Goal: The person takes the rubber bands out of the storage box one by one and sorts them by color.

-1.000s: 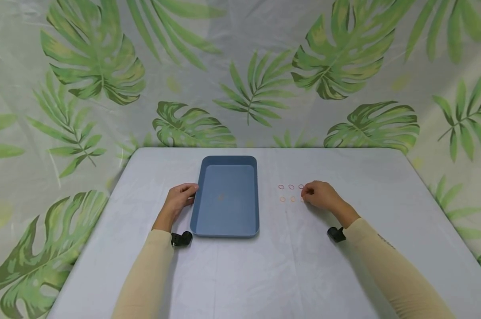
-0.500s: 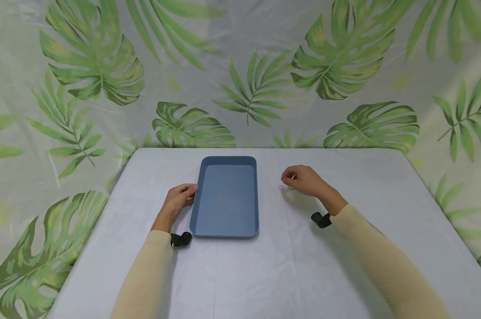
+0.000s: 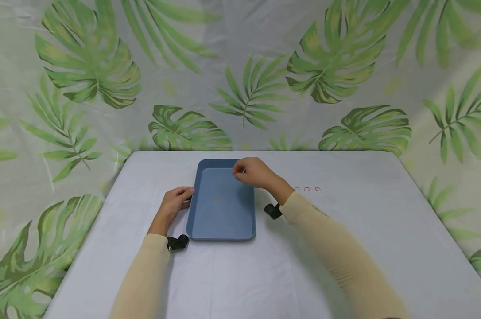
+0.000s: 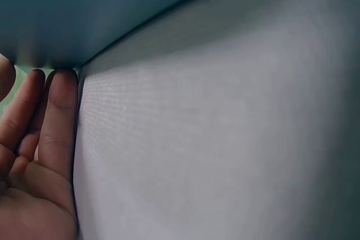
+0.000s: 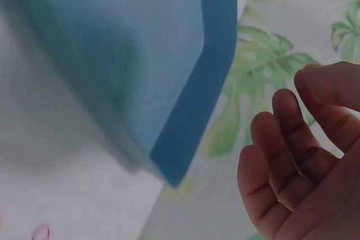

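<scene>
A blue rectangular tray (image 3: 220, 217) lies on the white-covered table, with a small orange rubber band (image 3: 217, 200) inside. At its left wall, my left hand (image 3: 172, 204) touches the outside. The left wrist view shows its fingers (image 4: 57, 116) mostly straight, tips against the wall. Over the tray's far right part, my right hand (image 3: 254, 172) is raised, thumb and forefinger pinched together. A rubber band in that pinch is too small or hidden to make out. Thin red rubber bands (image 3: 306, 189) lie in a row right of the tray, partly behind the right forearm.
White tablecloth (image 3: 224, 279) spreads around the tray. A leaf-patterned curtain (image 3: 240, 88) hangs along the table's far edge. Black wrist cameras (image 3: 178, 242) sit beneath both wrists. The right sleeve (image 3: 332, 239) covers part of the table where orange bands lay.
My right hand has lifted from the rows of bands and moved left over the tray, still pinching. Red bands at the row's right end have come into view. The left hand stays at the tray.
</scene>
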Motion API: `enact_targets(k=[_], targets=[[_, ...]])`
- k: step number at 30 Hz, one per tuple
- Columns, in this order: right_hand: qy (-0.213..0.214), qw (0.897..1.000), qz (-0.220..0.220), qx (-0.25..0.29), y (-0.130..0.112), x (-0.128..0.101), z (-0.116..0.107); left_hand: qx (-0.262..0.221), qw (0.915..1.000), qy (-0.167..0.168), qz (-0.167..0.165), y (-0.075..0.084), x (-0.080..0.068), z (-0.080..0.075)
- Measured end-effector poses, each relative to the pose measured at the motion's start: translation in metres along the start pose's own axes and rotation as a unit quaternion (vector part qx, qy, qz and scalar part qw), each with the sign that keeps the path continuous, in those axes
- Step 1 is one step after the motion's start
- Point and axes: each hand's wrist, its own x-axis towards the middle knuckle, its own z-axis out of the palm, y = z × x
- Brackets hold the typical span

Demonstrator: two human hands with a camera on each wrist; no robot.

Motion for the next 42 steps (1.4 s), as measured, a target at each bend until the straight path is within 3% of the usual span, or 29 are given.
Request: enact_targets(k=[11, 16, 21, 27, 42], targets=[[-0.04, 0.999, 0.02, 0.001, -0.023, 0.025, 0.041, 0.002, 1.0, 0.002, -0.009, 0.001, 0.001, 0.001], [-0.033, 0.999, 0.035, -0.01, -0.027, 0.034, 0.061, -0.012, 0.9999, 0.001, -0.006, 0.001, 0.001, 0.0], [-0.033, 0.997, 0.073, 0.013, -0.025, 0.04, 0.076, -0.01, 0.9999, -0.001, -0.007, -0.001, 0.001, 0.0], [-0.022, 0.994, 0.111, 0.016, -0.021, 0.044, 0.084, -0.006, 1.0, 0.002, -0.002, 0.001, 0.001, 0.0], [-0.02, 0.992, 0.121, 0.01, -0.011, 0.037, 0.094, -0.007, 1.0, 0.005, -0.004, 0.0, 0.001, 0.0]])
